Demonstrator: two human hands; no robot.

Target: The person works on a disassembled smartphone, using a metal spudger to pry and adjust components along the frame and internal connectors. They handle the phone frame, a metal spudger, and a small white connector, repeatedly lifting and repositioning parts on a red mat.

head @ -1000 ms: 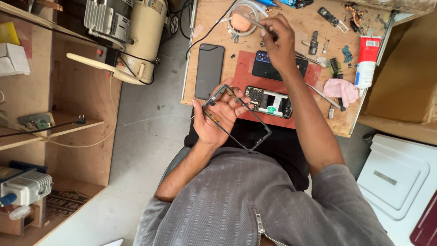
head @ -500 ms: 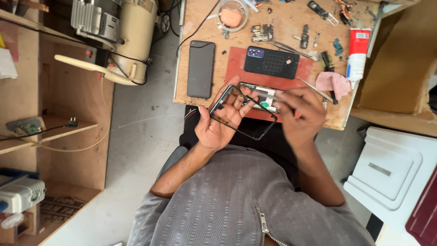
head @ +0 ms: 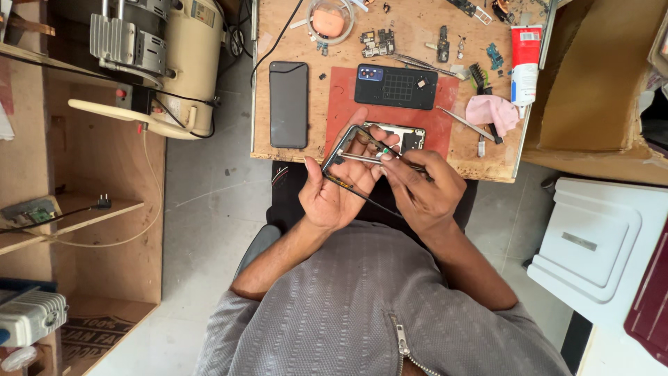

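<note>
My left hand [head: 339, 186] holds an open phone frame [head: 346, 147] just in front of the wooden workbench [head: 292, 157]. My right hand [head: 419, 188] grips thin tweezers [head: 379, 159] whose tips reach into the frame. Part of the frame, with a small board [head: 406, 137] in it, lies over the edge of a red mat [head: 445, 125]. A dark phone back cover [head: 396, 86] rests on the mat beyond my hands. A black phone [head: 288, 104] lies face down on the bench to the left.
On the bench are a pink cloth [head: 491, 112], a white-and-red glue tube [head: 525, 61], a round clear dish [head: 330, 19], loose parts and tools. A cream-coloured machine [head: 156, 59] stands at left, wooden shelves [head: 62, 209] beside it, a white box [head: 598, 240] at right.
My right hand came back from the far side of the bench to the frame, now with tweezers in it. The left hand kept hold of the frame and raised it slightly.
</note>
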